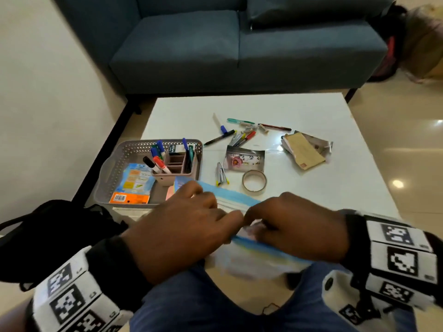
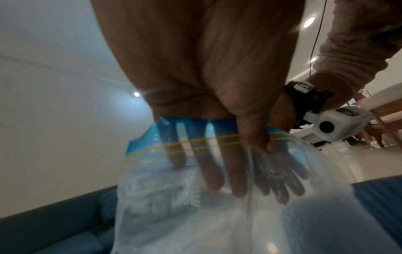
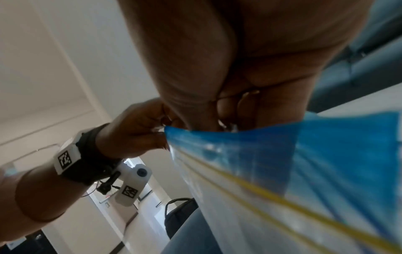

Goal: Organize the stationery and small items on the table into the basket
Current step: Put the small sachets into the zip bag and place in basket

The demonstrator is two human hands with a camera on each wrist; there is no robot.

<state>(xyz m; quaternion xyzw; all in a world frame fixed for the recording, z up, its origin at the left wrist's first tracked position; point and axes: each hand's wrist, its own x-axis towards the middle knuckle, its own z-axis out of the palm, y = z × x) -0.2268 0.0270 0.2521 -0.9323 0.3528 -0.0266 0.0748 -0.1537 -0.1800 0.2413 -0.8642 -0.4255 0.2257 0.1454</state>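
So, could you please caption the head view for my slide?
Both hands grip a zip bag near the table, beside the basket.

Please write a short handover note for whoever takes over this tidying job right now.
Left hand and right hand both grip the blue-topped zip bag at its mouth, over the lap.
Done: markers and a card packet are in the basket.
Left on the table: loose pens, tape roll, clip, photo, envelopes.

Head view: I saw dim indoor light, glare spots on the floor. Wrist views: motion-blurred zip bag, ceiling lamps flaring, edges bowed.
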